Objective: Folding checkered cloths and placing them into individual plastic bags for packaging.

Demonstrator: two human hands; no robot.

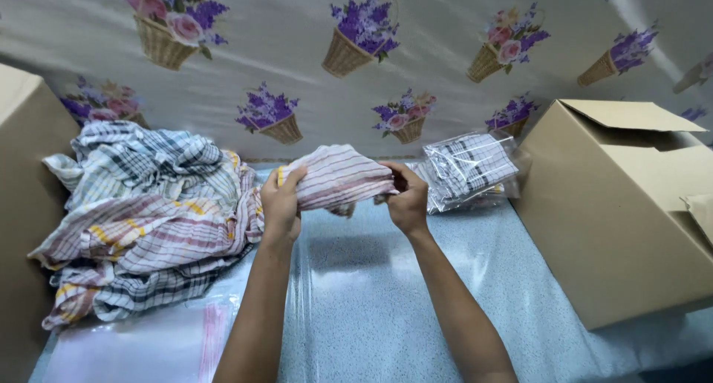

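Both hands are clamped on one folded striped cloth (338,179), held up above the far middle of the table (386,294). The left hand (281,203) grips the cloth's left end, fingers curled over its top edge; the right hand (407,201) grips the right end, thumb on the near face. The cloth sags slightly between them and clears the table surface.

Left of the left hand, just beside it, lies a heap of checked and striped cloths (148,212), its near edge overhanging clear plastic bags (141,346). A cardboard wall (18,205) bounds the far left.

Right of the right hand, near it, sits a stack of bagged cloths (471,167). Further right stands an open cardboard box (624,212), flaps up.

Open surface runs from beneath the hands toward the near edge. A wall covering printed with flower baskets (356,63) closes the far side.
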